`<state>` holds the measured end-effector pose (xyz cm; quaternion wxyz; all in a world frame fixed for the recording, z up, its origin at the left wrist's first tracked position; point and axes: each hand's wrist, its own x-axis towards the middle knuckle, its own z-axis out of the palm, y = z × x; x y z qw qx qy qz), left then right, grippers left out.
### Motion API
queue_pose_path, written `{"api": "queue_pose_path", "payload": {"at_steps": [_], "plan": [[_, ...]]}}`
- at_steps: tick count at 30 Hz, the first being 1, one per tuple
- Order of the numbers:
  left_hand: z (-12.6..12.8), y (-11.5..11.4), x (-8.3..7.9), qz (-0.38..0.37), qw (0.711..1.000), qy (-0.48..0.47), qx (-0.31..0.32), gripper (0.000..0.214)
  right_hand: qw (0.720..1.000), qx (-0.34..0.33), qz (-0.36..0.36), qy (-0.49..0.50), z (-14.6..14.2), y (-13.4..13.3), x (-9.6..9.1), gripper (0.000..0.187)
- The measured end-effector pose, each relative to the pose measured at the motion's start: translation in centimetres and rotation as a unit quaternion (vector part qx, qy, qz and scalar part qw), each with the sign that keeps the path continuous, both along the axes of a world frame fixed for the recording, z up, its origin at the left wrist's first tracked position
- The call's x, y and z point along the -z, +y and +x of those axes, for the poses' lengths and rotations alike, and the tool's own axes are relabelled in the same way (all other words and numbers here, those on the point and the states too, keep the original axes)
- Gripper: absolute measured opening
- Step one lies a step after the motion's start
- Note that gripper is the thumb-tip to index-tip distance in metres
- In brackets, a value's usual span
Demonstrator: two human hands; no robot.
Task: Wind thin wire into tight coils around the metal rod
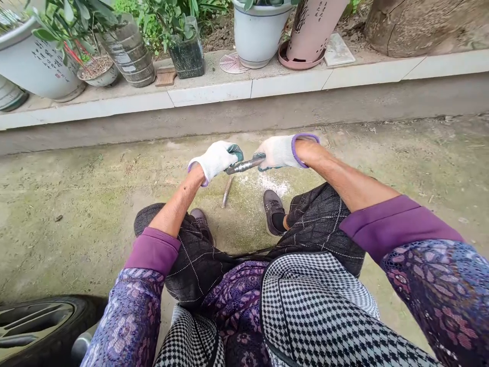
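Houndstooth vest (pixel 317 290) below; left hand (pixel 218 158) and right hand (pixel 278 151) grip a dark rod (pixel 247 165), silvery-white across its middle

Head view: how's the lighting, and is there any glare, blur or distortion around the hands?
Head view: soft, even daylight, no hard shadows around the left hand or right hand; same view, bright streaks on the rod, glare or surface marking, I can't tell; head view, no strong blur there; wide-angle stretch, the pink pot leaning outward.
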<state>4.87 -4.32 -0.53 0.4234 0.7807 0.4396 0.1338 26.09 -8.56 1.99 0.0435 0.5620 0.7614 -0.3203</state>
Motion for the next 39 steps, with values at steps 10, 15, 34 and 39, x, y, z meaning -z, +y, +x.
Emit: {"api": "queue_pose_path", "payload": {"at_steps": [10, 15, 34, 39], "plan": [[0.9, -1.0, -1.2, -0.094, 0.982, -0.113, -0.116, 0.019, 0.992, 0.083, 0.096, -0.025, 1.6, 0.4, -1.1, 0.027], [0.6, -1.2, -1.0, -0.101, 0.974, -0.146, -0.143, 0.020, 0.988, 0.109, 0.104, 0.015, 0.7, 0.7, -1.4, 0.032], [-1.1, -0.9, -1.3, -0.111, 0.963, -0.196, -0.146, 0.005, 0.908, 0.221, -0.050, 0.353, -1.8, -1.1, -2.6, 0.038], [-1.0, -0.8, -1.3, -0.084, 0.967, -0.186, -0.152, 0.008, 0.909, 0.160, -0.115, 0.366, -0.6, -1.6, -2.8, 0.048]]}}
